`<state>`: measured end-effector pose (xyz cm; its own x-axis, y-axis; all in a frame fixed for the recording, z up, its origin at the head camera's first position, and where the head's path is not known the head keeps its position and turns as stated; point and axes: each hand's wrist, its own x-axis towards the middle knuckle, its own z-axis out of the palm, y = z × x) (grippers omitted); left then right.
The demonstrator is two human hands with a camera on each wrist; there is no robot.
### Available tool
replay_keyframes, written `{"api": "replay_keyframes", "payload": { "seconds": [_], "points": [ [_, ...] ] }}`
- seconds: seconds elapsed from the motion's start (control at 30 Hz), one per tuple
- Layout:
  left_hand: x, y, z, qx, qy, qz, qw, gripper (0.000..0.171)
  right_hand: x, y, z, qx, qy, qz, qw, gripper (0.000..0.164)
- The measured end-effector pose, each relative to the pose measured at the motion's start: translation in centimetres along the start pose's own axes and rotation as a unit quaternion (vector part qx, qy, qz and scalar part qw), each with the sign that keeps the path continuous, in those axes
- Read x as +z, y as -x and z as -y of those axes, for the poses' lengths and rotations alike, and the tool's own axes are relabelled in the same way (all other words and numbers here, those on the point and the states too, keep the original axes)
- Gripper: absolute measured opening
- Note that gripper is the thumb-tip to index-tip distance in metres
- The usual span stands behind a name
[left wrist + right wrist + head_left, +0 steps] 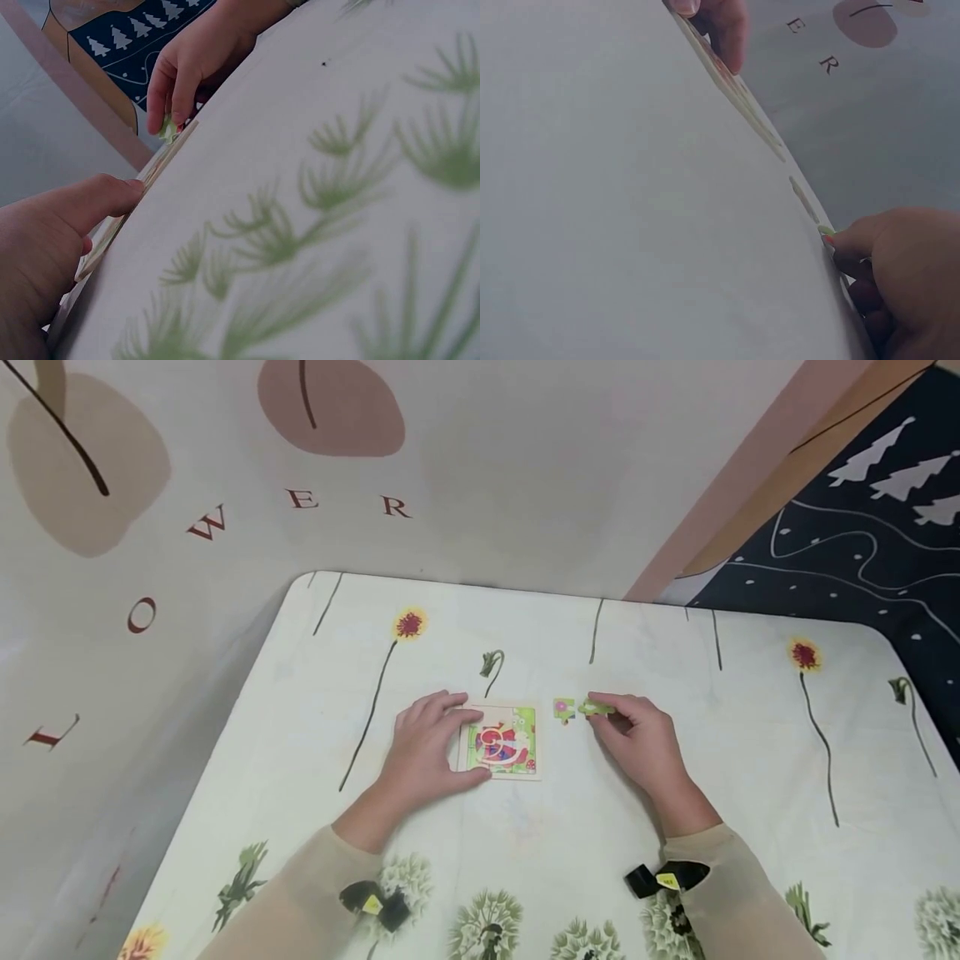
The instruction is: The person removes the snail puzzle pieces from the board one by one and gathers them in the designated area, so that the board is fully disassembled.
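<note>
Nearest me: my beige sleeves (300, 885), each wearing a black wrist device (393, 910) with a yellow label, above a white tablecloth (540, 835) printed with green dandelion heads (486, 922).

Left hand (431, 747): gripping the left side of a square wooden puzzle tray (491, 716). Thumb at the near edge, fingers bent toward the far left corner. Tray lies flat on the cloth, pieces fitted over most of it: a red, spiral-marked figure on green ground. Pale bare wood shows in the far left part.

Right hand (637, 735): thumb and index together, clamped on a small green puzzle piece (597, 707), right of the tray and well apart from it. Cannot tell whether the piece touches the cloth.

Second puzzle piece (564, 710), green with a pink flower: loose on the cloth, between tray and pinched piece, just beside the latter.

Farther off: printed yellow flowers with red centres (409, 624); then a pale wall covering with dark red letters (395, 507), and at far right a dark blue panel with white trees (810, 547).
</note>
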<state>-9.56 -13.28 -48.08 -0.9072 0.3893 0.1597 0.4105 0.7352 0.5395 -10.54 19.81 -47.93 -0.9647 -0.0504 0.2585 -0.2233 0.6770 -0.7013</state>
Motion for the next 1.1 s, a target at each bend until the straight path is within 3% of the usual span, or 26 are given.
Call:
{"api": "replay_keyframes", "payload": {
  "seconds": [0.27,0.83,1.1],
  "points": [
    [0.08,-0.01,0.15,0.001,-0.010,0.003,0.9999,0.086,0.19,-0.21,0.18,-0.008,0.052,0.019,0.998,0.043],
    [0.43,-0.32,0.24,0.001,0.009,0.002,1.0000,0.086,-0.08,-0.08,0.01,-0.024,0.095,0.047,0.994,0.042],
    [0.37,-0.03,0.37,-0.003,0.009,0.005,0.9999,0.087,0.09,-0.09,-0.13,0.025,0.069,0.046,0.996,0.047]
  ]
}}
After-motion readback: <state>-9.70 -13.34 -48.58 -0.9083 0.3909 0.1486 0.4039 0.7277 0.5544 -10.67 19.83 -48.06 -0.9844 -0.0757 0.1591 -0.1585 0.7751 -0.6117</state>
